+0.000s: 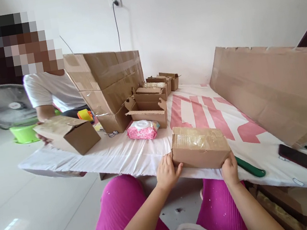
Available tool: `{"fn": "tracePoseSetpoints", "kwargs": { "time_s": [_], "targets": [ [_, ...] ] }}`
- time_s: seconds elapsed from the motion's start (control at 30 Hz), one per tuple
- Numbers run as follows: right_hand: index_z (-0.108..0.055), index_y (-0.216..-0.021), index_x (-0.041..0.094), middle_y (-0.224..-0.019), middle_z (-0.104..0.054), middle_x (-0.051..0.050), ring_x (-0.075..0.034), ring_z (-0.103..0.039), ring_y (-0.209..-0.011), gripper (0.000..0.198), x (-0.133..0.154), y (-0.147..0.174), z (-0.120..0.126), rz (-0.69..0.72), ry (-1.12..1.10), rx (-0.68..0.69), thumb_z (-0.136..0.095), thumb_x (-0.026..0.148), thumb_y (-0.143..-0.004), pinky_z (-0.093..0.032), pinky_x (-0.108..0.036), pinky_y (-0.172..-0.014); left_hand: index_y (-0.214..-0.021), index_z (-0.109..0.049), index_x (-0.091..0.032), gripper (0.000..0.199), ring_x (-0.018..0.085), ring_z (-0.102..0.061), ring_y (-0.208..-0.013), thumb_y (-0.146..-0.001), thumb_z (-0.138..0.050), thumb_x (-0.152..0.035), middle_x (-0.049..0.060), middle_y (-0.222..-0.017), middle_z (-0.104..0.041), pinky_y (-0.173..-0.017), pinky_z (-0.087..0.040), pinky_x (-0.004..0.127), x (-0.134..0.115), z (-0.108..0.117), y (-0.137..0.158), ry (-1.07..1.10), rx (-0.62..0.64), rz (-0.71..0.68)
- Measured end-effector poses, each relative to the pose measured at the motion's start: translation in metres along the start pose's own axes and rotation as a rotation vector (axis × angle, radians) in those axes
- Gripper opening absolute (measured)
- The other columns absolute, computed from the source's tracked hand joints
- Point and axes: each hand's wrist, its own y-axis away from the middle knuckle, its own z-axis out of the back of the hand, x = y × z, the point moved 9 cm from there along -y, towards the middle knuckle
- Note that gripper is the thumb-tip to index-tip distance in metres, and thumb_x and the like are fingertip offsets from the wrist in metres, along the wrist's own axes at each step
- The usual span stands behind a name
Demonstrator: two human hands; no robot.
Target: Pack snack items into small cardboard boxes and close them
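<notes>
Cardboard box point(201, 156) held at both ends, at the near edge of the cloth-covered table point(267, 155).
Its brown top is closed and covered with shiny clear tape. The left end is clasped by the left hand point(168, 171), fingers partly curled; the right end is gripped by the right hand point(229, 169). A green handle point(252, 168) is seen just right; farther left, a pink packet point(142, 132) is placed.

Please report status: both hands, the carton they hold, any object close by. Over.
Left hand, right hand: holding opposite ends of carton. Carton closed, clear tape on top. Green handle beside right hand.
</notes>
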Motion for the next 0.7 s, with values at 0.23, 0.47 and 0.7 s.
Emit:
{"fn": "tracePoseSetpoints", "kwargs": {
  "time_s": [0.23,0.47,0.7],
  "targets": [
    [-0.061,-0.111,0.016,-0.105,-0.067,-0.009,-0.024,-0.06,-0.1,0.042,-0.012,0.001,0.002,-0.061,0.01,-0.025,-0.04,0.034,-0.079,-0.046,-0.039,-0.089,-0.135,-0.034,-0.017,0.053,0.023,-0.06,-0.101,-0.094,-0.041,-0.05,0.016,-0.121,-0.052,-0.079,-0.054,0.04,0.016,0.031,-0.034,0.459,-0.092,0.216],
    [-0.059,-0.111,0.017,-0.104,-0.068,-0.011,-0.024,-0.062,-0.096,0.037,0.023,-0.012,0.013,0.04,0.289,0.085,-0.047,0.039,-0.084,-0.049,-0.041,-0.086,-0.124,-0.054,-0.024,0.036,0.028,-0.046,-0.12,-0.089,-0.059,-0.031,0.01,-0.123,-0.059,-0.101,-0.042,0.047,-0.027,0.062,-0.071,0.342,-0.08,-0.325],
    [-0.065,-0.102,0.02,-0.104,-0.069,-0.014,-0.033,-0.061,-0.098,0.031,0.038,-0.029,0.048,0.337,1.071,0.422,-0.056,0.037,-0.077,-0.048,-0.053,-0.088,-0.115,-0.056,-0.021,0.03,0.027,-0.048,-0.11,-0.086,-0.059,-0.03,0.012,-0.118,-0.058,-0.093,-0.045,0.047,-0.022,0.062,-0.066,0.452,-0.182,-0.297]
  ]
}}
